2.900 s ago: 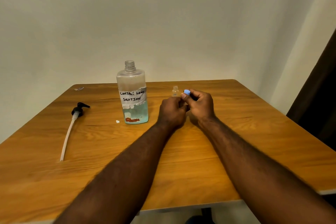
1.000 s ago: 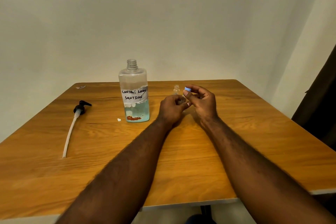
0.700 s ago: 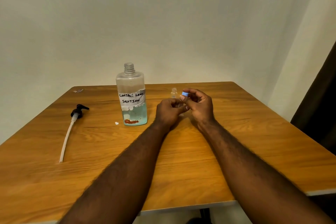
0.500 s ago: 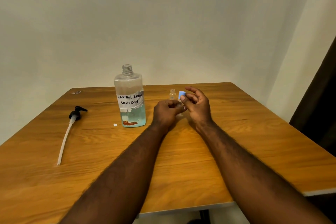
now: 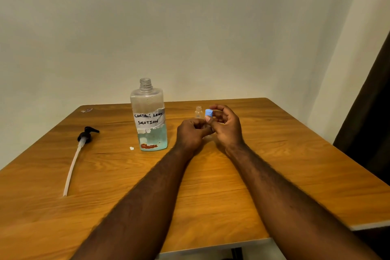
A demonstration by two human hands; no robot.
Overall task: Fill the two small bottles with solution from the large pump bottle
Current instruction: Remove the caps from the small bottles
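The large clear bottle [image 5: 148, 116], labelled "contact lens solution", stands open-necked at the table's middle with blue liquid in its lower third. Its black pump [image 5: 84, 136] with a long white tube lies flat to the left. One small clear bottle [image 5: 198, 112] stands uncapped just behind my hands. My left hand [image 5: 191, 135] is closed around a second small bottle, which is almost wholly hidden by the fingers. My right hand [image 5: 228, 127] pinches a small blue cap [image 5: 208, 112] between thumb and forefinger, just above my left hand.
The wooden table [image 5: 274, 164] meets a pale wall at the back. A small white scrap [image 5: 131, 148] lies left of the large bottle's base, and another scrap [image 5: 86, 110] sits at the far left corner. A dark curtain [image 5: 371, 133] hangs on the right.
My right hand has raised the blue cap slightly above my left hand and spread its fingers. My left hand stays closed in place. The bottles and pump have not moved.
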